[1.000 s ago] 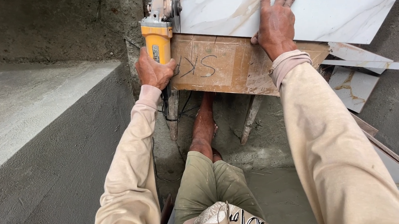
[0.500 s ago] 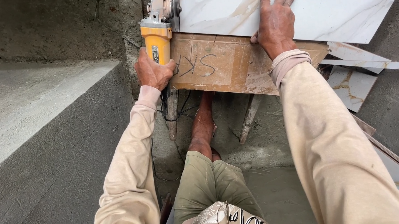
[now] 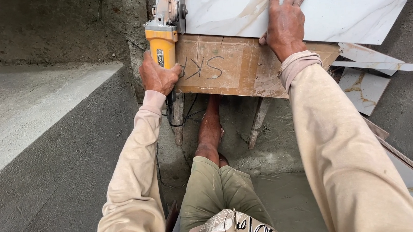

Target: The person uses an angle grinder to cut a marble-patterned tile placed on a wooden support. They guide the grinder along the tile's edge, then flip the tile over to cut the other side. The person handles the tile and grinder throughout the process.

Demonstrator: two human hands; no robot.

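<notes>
Left hand (image 3: 157, 77) grip wrapped round yellow grinder (image 3: 163, 36) — right hand (image 3: 284, 25) spread flat on marble tile (image 3: 342, 5).
Disc at tile's left edge — cut looks barely begun.

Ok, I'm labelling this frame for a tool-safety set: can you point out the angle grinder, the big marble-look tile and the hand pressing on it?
angle grinder (image 3: 162, 44): head view, on its yellow body.
marble-look tile (image 3: 351, 7): head view, on its bare white face.
right hand (image 3: 285, 25): head view, on the back of the hand.

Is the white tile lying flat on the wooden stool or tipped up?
Flat: the white tile lies on the wooden stool, with the right hand pressed on it.
</notes>
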